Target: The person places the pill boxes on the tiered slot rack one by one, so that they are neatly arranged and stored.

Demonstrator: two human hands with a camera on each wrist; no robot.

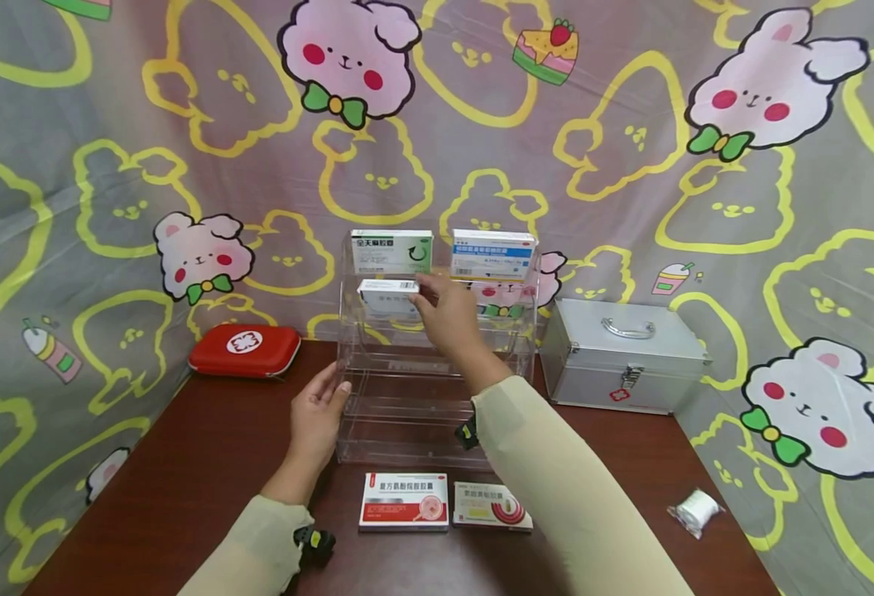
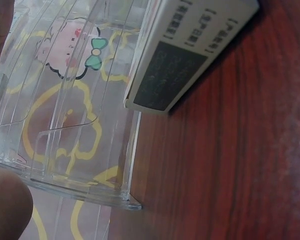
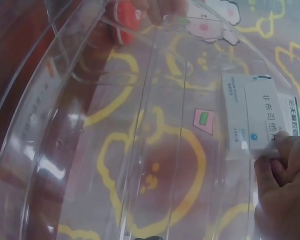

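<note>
My right hand [image 1: 448, 314] pinches the right end of a white medicine box [image 1: 388, 298] at the second tier of a clear display rack [image 1: 437, 410]. In the right wrist view, this white medicine box [image 3: 247, 117] leans in the tier, with the right hand's fingers [image 3: 277, 175] at its edge. Lower down, my left hand [image 1: 318, 418] holds the rack's left side panel, thumb at the front edge; the left wrist view has only part of that thumb [image 2: 7, 205]. On the top tier stand a green-and-white medicine box [image 1: 392, 252] and a blue-and-white medicine box [image 1: 492, 253].
Before the rack lie a red-and-white medicine box [image 1: 403, 502] and another medicine box [image 1: 489, 506], partly behind the right sleeve. A red case [image 1: 245, 351] sits left, a silver metal case [image 1: 623, 356] right. A small wrapped white roll [image 1: 696, 511] lies near the table's right edge.
</note>
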